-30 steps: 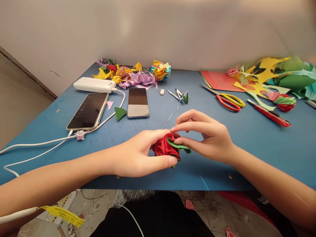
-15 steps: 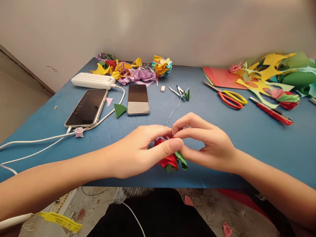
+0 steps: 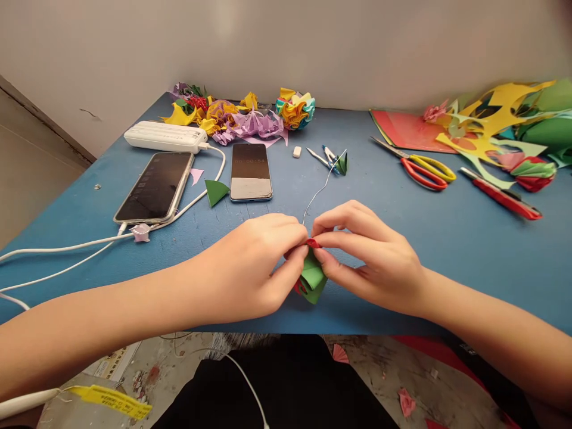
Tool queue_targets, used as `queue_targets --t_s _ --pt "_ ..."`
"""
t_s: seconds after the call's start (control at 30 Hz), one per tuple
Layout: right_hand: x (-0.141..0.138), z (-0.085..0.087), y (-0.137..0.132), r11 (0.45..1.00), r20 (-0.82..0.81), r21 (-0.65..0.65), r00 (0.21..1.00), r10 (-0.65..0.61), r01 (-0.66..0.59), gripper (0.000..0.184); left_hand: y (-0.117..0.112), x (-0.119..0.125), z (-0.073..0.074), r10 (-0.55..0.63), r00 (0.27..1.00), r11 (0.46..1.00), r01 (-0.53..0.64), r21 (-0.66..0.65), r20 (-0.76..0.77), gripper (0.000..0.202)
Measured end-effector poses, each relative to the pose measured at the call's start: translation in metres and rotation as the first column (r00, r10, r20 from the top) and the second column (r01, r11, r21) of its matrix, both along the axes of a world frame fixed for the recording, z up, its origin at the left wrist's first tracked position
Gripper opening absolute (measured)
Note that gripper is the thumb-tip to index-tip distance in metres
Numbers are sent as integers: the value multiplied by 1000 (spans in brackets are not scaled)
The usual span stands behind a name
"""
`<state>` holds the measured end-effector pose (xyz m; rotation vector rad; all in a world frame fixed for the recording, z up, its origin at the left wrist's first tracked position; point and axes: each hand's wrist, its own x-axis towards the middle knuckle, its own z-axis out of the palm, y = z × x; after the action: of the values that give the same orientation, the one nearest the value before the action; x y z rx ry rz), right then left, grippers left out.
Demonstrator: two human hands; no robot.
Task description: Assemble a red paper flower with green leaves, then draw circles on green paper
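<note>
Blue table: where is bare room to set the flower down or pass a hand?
Widest bare patch of the table lies right of the right hand, in front of the scissors and red cutter. A smaller one: between the white cable and the left hand. Both hands pinch the paper flower. Crowded: back edge, finished flowers and cut sheets.

Single camera on my head, facing forward and down, close above my left hand (image 3: 250, 268) and right hand (image 3: 375, 265), near edge of the desk (image 3: 447, 250), wall (image 3: 286, 47) across the top, floor (image 3: 156, 369) below
</note>
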<state>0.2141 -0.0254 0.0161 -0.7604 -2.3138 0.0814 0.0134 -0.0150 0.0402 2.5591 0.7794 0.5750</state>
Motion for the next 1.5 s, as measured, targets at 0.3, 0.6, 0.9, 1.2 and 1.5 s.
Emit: queue_targets --t_s 0.3,0.6,0.9,1.2,1.5 --pt "1 2 0 999 -39 28 999 31 -30 13 1 -4 -1 -55 991 965 84 249 -118 23" --pt "-1 6 -2 997 -12 27 997 71 -71 13 -1 -2 1 -96 989 993 102 56 -111 22" --pt "2 3 -12 945 217 325 971 -98 22 9 -5 3 5 -12 999 964 1 -266 -40 29" --pt "3 4 -3 998 23 36 999 46 -47 8 0 -2 -5 -83 975 925 151 348 -204 21" --pt "1 4 -1 986 -131 -138 988 78 -96 7 -1 -4 4 -94 977 963 138 233 -191 17"
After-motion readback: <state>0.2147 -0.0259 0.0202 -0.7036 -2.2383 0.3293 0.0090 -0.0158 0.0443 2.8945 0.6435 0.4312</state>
